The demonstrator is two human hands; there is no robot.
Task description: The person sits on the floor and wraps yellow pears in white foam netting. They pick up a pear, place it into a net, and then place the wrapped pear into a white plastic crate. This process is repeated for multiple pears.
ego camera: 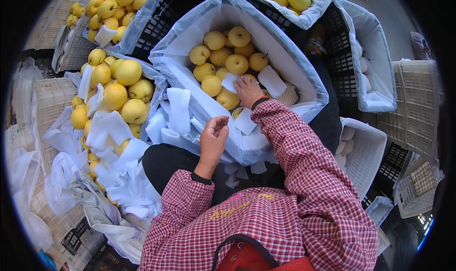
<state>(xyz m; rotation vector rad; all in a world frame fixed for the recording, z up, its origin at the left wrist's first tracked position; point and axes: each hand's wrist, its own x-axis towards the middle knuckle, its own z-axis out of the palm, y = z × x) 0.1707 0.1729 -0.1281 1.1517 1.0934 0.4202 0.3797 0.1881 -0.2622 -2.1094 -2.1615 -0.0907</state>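
In front of me stands a crate lined with thin pale sheeting (178,71), holding yellow pears (237,64). My right hand (247,90) reaches into it, fingers resting on a white foam piece (229,82) among the pears; whether it grips the foam cannot be told. My left hand (213,137) is raised just outside the crate's near left side, fingers curled loosely, with nothing visible in it. A white foam sleeve (179,109) stands upright left of that hand. Foam-netted fruit (288,94) lies at the crate's right end, beside another white foam piece (272,81).
At left, a heap of pears (115,96) is mixed with loose foam sleeves (128,185). More lined crates of pears (142,28) stand beyond. At right are a lined black crate (377,57) and a white crate (367,153) with netted fruit. Stacked plastic crates (409,103) border the right side.
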